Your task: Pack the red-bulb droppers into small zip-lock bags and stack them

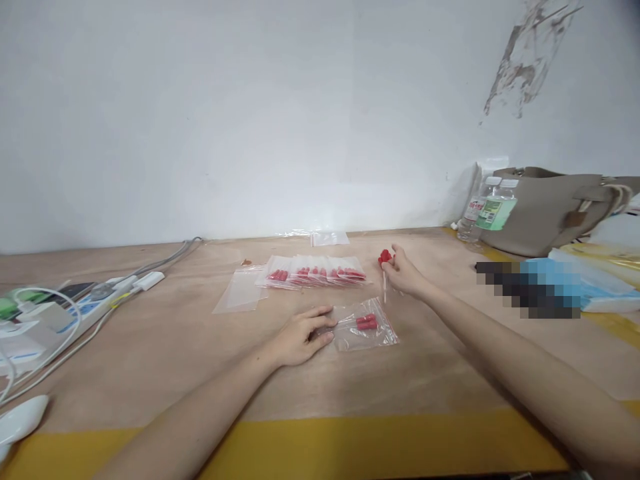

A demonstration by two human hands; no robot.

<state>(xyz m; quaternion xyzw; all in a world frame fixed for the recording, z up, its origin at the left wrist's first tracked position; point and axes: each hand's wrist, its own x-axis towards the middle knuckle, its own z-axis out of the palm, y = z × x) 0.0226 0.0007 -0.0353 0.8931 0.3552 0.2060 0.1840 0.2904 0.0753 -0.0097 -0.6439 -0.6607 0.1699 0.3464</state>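
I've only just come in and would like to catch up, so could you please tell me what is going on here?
A person is handling small red pieces and clear bags at a table. The right hand holds a bunch of red pieces. The left hand is at the left edge of a clear zip bag with a few red pieces inside. Behind it lies an overlapping row of small bags with red pieces in them.

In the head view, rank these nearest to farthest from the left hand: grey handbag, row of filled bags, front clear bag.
From the left hand:
1. Front clear bag: just to its right.
2. Row of filled bags: beyond it.
3. Grey handbag: far right.
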